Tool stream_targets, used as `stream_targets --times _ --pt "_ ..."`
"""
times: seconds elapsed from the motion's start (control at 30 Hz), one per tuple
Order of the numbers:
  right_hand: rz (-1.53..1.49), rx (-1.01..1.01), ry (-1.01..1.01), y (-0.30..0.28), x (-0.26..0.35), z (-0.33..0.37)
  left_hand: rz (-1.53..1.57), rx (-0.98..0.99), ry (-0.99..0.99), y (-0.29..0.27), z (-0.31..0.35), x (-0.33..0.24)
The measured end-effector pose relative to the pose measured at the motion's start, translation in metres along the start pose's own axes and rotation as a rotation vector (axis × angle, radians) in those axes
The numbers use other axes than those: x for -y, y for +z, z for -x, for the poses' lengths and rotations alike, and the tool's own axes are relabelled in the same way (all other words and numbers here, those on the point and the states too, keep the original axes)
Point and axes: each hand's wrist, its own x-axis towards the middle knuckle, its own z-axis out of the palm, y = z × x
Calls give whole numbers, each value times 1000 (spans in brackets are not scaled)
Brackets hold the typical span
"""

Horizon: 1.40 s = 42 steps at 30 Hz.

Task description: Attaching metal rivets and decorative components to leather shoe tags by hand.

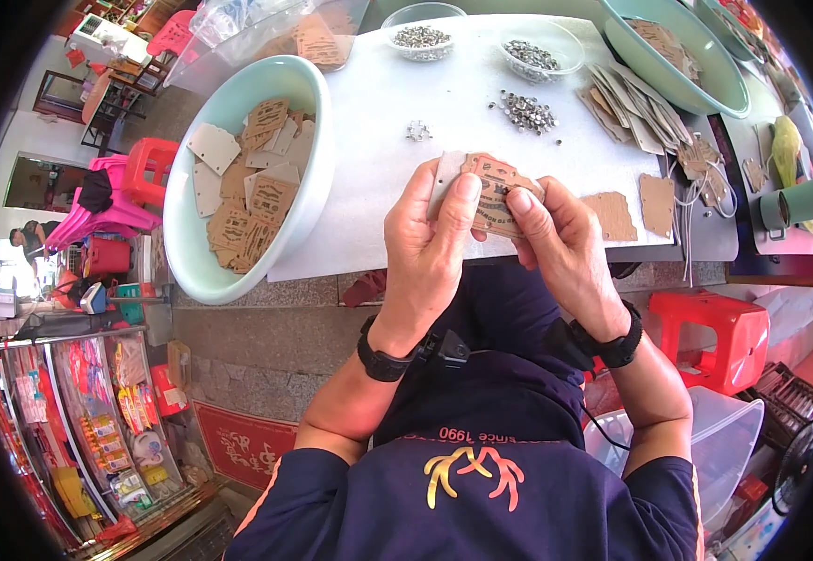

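Observation:
My left hand (428, 238) and my right hand (570, 245) meet above the table's near edge. Between them they grip a small brown printed cardboard tag (495, 201), with both thumbs pressing on its face. Behind the tag, a pale grey-white piece (446, 175) shows at my left fingers; how the two are joined is hidden. Right of my hands, a plain brown tag (609, 217) and another brown tag (657, 206) lie flat on the table. Beyond my fingers sits a loose pile of small shiny metal pieces (528, 112), with a few paler bits (417, 131) to its left.
Left stands a pale green basin (320, 178) of tags. Two clear bowls of metal pieces, one a round bowl (575, 58), stand at the back. Flat tags are stacked (635, 107) beside white cords (690, 220). Another green basin (729, 93) and a red stool (715, 327) are right.

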Motion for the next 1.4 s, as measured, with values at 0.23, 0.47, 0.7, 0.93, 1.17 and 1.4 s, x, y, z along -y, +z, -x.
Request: stream_targets --times 0.23,0.47,0.7,0.93,1.17,1.4 --pt "-47 0 -52 -3 3 -2 32 6 -33 -6 0 3" --pt "33 40 -32 4 -2 -6 -5 42 -126 -26 13 7" --pt "224 231 5 10 4 -22 41 -50 -133 -46 25 12" --pt "445 166 -161 -4 13 -84 47 -85 -138 -65 27 16" --pt "782 251 -355 19 6 -125 68 -78 -122 -65 20 19" --pt "1015 271 -382 30 -2 -144 44 -52 -147 -69 22 20"
